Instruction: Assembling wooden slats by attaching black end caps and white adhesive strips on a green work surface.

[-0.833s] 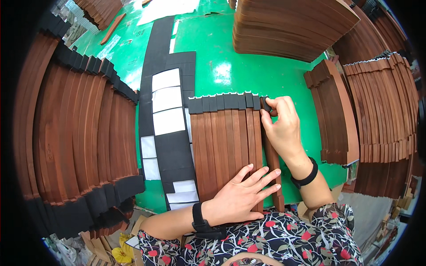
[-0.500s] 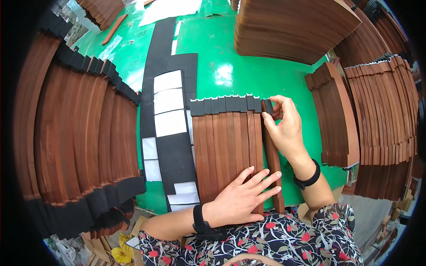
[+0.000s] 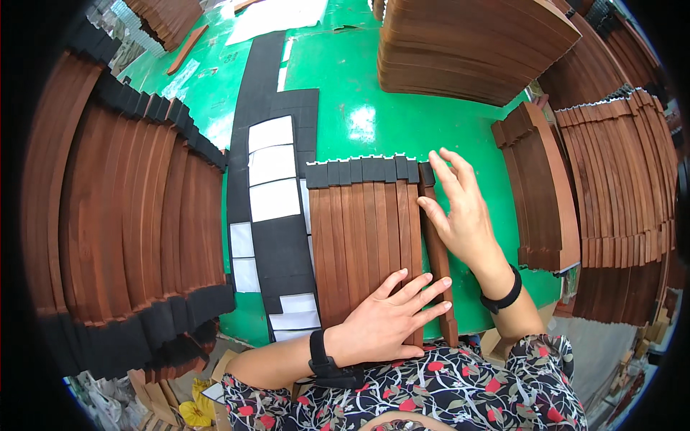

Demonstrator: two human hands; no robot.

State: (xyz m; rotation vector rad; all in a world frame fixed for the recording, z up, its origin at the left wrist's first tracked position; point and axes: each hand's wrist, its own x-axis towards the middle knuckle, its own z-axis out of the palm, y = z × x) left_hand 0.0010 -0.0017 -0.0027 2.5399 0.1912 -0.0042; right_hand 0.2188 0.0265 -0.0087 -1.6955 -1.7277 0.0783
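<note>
Reddish-brown wooden strips [image 3: 359, 248] lie side by side in front of me, their far ends capped with black foam pads [image 3: 363, 171]. Just right of the row, across a narrow gap, is a single wooden strip [image 3: 435, 251] with a black pad [image 3: 426, 174] on its far end. My left hand [image 3: 381, 320] lies flat over the near part of the row, fingers spread, the fingertips reaching the single strip. Beside that strip's far end, my right hand [image 3: 466, 215] is open, fingers stretched out. Its thumb tip is close to the strip; whether they touch I cannot tell.
A black foam sheet with white backing patches [image 3: 273, 200] lies left of the row on the green tabletop [image 3: 345, 122]. Bundles of padded strips [image 3: 136, 208] stand at the left. Stacked wooden pieces [image 3: 467, 50] stand at the back, more bundles [image 3: 611, 179] at the right.
My right hand's fingers have parted from the black pad on the single strip, which they were pinching, and stretched out. My left hand stays in place on the strips.
</note>
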